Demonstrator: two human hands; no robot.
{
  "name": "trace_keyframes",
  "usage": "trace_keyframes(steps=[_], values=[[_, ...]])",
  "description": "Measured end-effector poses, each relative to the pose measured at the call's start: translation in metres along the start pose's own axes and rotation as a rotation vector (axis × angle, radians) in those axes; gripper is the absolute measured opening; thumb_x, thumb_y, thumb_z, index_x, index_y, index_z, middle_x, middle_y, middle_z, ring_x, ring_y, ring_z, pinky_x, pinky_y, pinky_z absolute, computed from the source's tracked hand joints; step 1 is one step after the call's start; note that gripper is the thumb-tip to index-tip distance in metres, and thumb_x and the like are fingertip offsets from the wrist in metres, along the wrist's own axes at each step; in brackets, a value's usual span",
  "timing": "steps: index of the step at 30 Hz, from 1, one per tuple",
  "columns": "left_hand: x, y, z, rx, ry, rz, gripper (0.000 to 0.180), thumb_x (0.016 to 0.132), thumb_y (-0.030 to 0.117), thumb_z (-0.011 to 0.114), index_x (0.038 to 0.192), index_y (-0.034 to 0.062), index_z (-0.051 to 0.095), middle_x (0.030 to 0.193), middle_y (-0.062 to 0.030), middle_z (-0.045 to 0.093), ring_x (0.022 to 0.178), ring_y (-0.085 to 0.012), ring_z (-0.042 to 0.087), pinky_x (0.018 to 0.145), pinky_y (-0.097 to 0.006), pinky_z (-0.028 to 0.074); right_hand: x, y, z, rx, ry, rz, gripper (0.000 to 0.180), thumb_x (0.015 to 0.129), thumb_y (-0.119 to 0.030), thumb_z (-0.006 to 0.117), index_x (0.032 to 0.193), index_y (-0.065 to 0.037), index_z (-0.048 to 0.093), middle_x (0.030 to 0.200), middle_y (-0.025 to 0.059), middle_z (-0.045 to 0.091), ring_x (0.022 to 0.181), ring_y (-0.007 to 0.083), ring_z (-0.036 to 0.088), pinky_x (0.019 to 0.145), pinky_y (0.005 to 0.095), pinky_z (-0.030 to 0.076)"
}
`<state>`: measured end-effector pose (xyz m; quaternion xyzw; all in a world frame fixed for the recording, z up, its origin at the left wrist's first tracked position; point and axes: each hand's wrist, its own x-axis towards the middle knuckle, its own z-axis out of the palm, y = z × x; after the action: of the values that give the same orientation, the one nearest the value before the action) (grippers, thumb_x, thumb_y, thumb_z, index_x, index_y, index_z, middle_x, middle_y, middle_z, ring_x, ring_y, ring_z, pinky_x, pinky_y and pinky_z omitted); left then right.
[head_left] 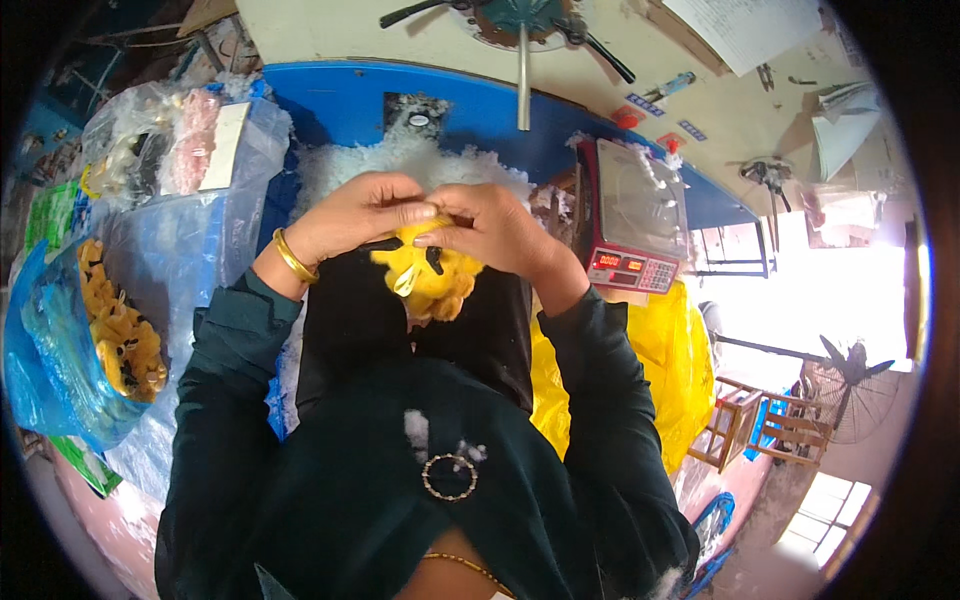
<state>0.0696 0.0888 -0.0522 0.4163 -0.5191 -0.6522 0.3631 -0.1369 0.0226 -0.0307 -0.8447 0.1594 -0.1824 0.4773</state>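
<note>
Above my lap, both hands hold a small yellow plush toy [432, 275] with black patches and a pale tag or ribbon on its front. My left hand [372, 212] has its thumb and fingers closed on the toy's upper left edge. From the other side my right hand [487, 222] pinches the top, its thumb lying across the yellow fabric. The fingertips of the two hands meet at the toy's top edge, and what lies between them is hidden. Below the toy are my dark-covered legs [350, 335].
Loose white stuffing [375, 160] lies beyond my hands. At right stands a red digital scale [642, 225] above a yellow plastic bag [672, 370]. At left, a blue bag [65, 350] holds several yellow plush pieces [118, 330]. A metal-handled fixture [523, 75] stands at the back.
</note>
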Motion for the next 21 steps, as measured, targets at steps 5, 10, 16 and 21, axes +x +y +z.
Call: trace_keyframes(steps=[5, 10, 16, 21], values=[[0.015, 0.004, 0.009, -0.189, -0.015, -0.064, 0.015, 0.085, 0.012, 0.07, 0.093, 0.0019, 0.064, 0.085, 0.001, 0.062, 0.073, -0.0049, 0.055, 0.065, -0.018, 0.044, -0.015, 0.003, -0.027, 0.158, 0.007, 0.165, 0.026, 0.078, -0.019, 0.074, 0.094, -0.001, 0.062, 0.083, 0.0141, 0.063, 0.071, 0.0226, 0.061, 0.063, 0.0307, 0.046], [0.039, 0.005, 0.016, -0.139, -0.041, -0.033, 0.016, 0.077, 0.001, 0.073, 0.091, 0.0016, 0.065, 0.087, -0.0013, 0.064, 0.079, -0.0078, 0.06, 0.072, -0.021, 0.048, -0.031, 0.02, -0.048, -0.426, 0.123, 0.051, 0.019, 0.073, -0.017, 0.072, 0.085, -0.004, 0.065, 0.085, 0.0105, 0.06, 0.08, 0.0281, 0.061, 0.066, 0.0345, 0.049], [0.075, 0.026, 0.015, 0.447, 0.007, 0.3, 0.017, 0.074, -0.002, 0.07, 0.087, 0.0019, 0.06, 0.092, -0.0028, 0.062, 0.089, -0.0128, 0.057, 0.081, -0.029, 0.045, -0.036, 0.029, -0.073, -0.699, 0.404, 0.021, 0.011, 0.071, -0.016, 0.069, 0.08, -0.01, 0.067, 0.084, 0.0045, 0.059, 0.072, 0.0261, 0.062, 0.061, 0.0353, 0.05], [0.104, 0.052, 0.02, 0.983, 0.441, 0.717, 0.018, 0.073, -0.007, 0.063, 0.088, 0.0002, 0.056, 0.093, -0.0124, 0.057, 0.09, -0.0319, 0.056, 0.079, -0.034, 0.046, -0.025, 0.034, -0.094, -0.817, 0.638, 0.067, 0.013, 0.071, -0.019, 0.069, 0.075, -0.008, 0.064, 0.081, 0.0058, 0.058, 0.066, 0.0266, 0.061, 0.056, 0.0361, 0.049]])
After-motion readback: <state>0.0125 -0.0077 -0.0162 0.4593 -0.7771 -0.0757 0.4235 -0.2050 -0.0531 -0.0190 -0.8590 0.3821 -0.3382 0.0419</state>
